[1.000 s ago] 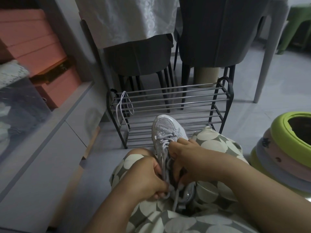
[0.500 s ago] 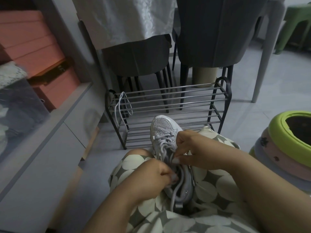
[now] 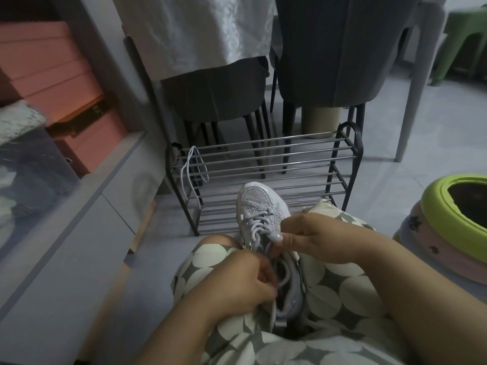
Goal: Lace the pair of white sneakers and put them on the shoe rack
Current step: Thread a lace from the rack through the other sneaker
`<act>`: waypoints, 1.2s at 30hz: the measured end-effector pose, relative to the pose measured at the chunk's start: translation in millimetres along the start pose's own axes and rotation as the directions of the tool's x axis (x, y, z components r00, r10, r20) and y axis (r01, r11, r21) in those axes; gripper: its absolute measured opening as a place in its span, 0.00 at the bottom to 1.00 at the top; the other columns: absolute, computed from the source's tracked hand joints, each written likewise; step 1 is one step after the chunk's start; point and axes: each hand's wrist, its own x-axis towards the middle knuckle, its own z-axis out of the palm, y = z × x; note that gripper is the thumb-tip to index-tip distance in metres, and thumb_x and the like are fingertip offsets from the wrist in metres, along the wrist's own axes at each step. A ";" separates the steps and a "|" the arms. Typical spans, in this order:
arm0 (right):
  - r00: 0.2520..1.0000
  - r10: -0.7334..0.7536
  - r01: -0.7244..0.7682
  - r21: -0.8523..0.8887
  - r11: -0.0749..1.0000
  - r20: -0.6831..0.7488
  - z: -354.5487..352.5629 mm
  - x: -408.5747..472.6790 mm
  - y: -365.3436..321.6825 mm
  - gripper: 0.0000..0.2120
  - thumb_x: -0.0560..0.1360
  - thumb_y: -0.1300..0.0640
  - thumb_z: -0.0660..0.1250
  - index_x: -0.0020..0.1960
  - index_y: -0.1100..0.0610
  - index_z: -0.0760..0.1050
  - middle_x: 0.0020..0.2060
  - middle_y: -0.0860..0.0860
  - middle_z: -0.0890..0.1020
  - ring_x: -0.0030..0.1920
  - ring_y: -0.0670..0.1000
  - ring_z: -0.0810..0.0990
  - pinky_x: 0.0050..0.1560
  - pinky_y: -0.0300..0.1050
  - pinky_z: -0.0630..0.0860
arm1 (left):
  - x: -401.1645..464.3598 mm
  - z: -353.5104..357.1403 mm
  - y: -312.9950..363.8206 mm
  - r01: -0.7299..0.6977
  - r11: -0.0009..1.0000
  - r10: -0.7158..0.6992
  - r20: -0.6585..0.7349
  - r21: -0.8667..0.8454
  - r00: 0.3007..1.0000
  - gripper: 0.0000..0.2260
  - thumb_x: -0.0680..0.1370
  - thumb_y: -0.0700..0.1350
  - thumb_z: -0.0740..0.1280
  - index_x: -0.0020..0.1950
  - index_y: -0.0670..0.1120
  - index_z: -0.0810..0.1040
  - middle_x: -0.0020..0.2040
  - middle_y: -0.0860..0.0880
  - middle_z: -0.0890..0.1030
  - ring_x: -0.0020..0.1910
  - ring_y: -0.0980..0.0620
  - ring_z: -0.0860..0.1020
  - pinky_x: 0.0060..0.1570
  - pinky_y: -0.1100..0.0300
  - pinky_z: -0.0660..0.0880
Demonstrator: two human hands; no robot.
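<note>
A white sneaker (image 3: 254, 200) with a glittery mesh toe lies on my lap between my knees, toe pointing away from me. Its grey lace (image 3: 259, 227) is threaded through the front eyelets. My right hand (image 3: 319, 241) pinches the lace over the tongue, thumb and fingers curled. My left hand (image 3: 237, 283) grips the lace's other part beside the shoe's opening. A loose white lace (image 3: 189, 169) hangs over the left end of the black two-tier shoe rack (image 3: 345, 164) just beyond my knees. The second sneaker is not in view.
Two dark chairs (image 3: 218, 96) and a table leg (image 3: 411, 101) stand behind the rack. A grey cabinet (image 3: 79, 233) with pink boxes (image 3: 52, 72) runs along the left. Stacked round plastic seats (image 3: 448, 219) sit at the right, and a green stool (image 3: 463, 43) stands far right.
My right hand has moved forward and right along the shoe, drawing the lace up. My left hand has slid back toward me beside the shoe's opening.
</note>
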 end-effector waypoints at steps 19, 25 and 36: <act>0.866 0.287 -0.308 -0.016 0.951 0.409 4.4 -15.6 -46.3 0.45 0.65 0.25 0.40 0.66 0.50 0.74 0.30 0.47 0.80 0.41 0.57 0.83 0.52 0.48 0.77 | -7.4 -27.8 -2.9 0.064 0.822 -0.148 -0.104 -0.566 0.984 0.10 0.79 0.35 0.61 0.49 0.41 0.82 0.29 0.47 0.82 0.21 0.50 0.74 0.20 0.65 0.66; 0.920 0.242 -0.245 -0.027 0.969 0.308 4.0 -14.3 -40.5 0.50 0.58 0.20 0.39 0.58 0.50 0.80 0.27 0.46 0.81 0.40 0.54 0.83 0.55 0.50 0.78 | -2.9 -23.8 -12.9 -0.016 0.877 -0.159 -0.321 -0.480 0.934 0.06 0.74 0.44 0.72 0.40 0.43 0.78 0.26 0.49 0.77 0.21 0.52 0.72 0.21 0.64 0.66; 0.973 0.156 -0.202 -0.309 0.929 -0.168 13.6 7.1 -24.8 0.15 0.71 0.41 0.67 0.48 0.50 0.68 0.41 0.48 0.79 0.41 0.50 0.76 0.40 0.45 0.72 | 9.1 -15.8 -16.5 0.176 0.975 -0.215 -0.376 -0.134 0.902 0.15 0.66 0.63 0.65 0.41 0.53 0.73 0.33 0.52 0.81 0.34 0.50 0.82 0.37 0.46 0.80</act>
